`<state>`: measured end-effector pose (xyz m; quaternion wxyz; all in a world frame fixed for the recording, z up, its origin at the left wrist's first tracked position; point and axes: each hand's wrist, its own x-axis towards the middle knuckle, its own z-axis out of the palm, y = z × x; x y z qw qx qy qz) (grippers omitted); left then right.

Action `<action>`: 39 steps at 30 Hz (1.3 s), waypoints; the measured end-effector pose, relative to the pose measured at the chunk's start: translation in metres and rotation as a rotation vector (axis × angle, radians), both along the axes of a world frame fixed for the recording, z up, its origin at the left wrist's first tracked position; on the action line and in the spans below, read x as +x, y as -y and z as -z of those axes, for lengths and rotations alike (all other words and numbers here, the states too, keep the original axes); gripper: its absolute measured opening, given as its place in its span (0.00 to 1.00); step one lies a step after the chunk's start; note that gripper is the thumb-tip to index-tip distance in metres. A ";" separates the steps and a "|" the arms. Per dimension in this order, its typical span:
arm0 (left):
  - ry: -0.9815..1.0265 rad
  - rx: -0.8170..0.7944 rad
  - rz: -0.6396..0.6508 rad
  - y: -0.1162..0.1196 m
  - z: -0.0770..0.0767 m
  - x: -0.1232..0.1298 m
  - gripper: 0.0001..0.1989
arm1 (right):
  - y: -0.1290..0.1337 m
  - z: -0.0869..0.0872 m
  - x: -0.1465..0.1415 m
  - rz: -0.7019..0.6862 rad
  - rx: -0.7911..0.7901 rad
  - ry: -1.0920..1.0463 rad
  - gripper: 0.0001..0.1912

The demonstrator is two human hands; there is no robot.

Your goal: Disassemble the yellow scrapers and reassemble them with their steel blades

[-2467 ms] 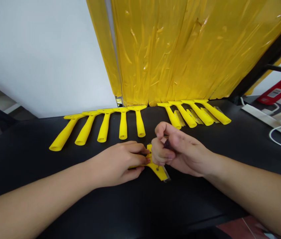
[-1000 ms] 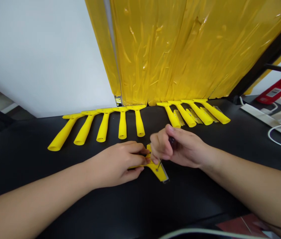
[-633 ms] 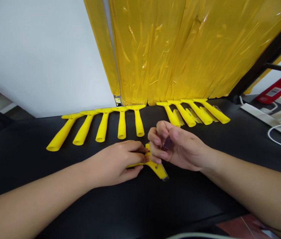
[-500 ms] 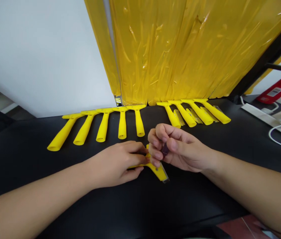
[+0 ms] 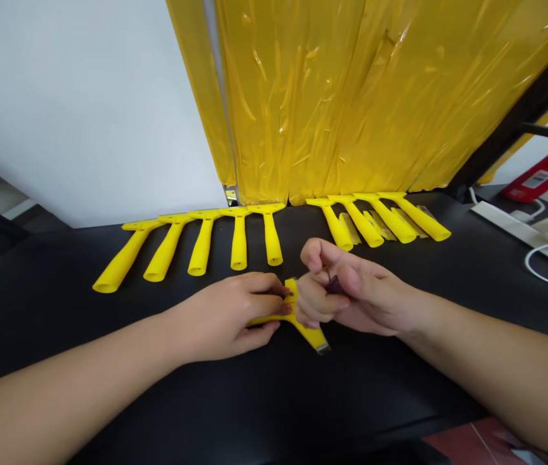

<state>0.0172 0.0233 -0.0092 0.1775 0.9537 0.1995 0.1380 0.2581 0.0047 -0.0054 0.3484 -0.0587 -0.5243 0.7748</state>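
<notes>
Yellow scraper [image 5: 307, 329] clenched by left hand [image 5: 220, 316], grip tight, right hand [image 5: 351, 287] pinching a dark tool [image 5: 335, 285].

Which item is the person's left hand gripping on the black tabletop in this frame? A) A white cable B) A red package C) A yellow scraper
C: the fingers of the left hand wrap the yellow scraper on the black tabletop, while the right hand pinches a small dark tool.
</notes>
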 end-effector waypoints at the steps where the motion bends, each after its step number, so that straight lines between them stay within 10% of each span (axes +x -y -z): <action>1: 0.001 -0.007 0.002 0.000 0.000 0.000 0.08 | -0.001 0.000 0.000 0.006 -0.012 -0.007 0.15; 26: -0.047 0.044 0.003 0.001 -0.001 0.000 0.07 | -0.003 -0.004 -0.003 0.060 -0.108 0.049 0.26; 39: -0.068 0.331 -0.004 0.007 0.000 -0.001 0.10 | -0.028 -0.014 0.014 0.604 -0.078 0.130 0.15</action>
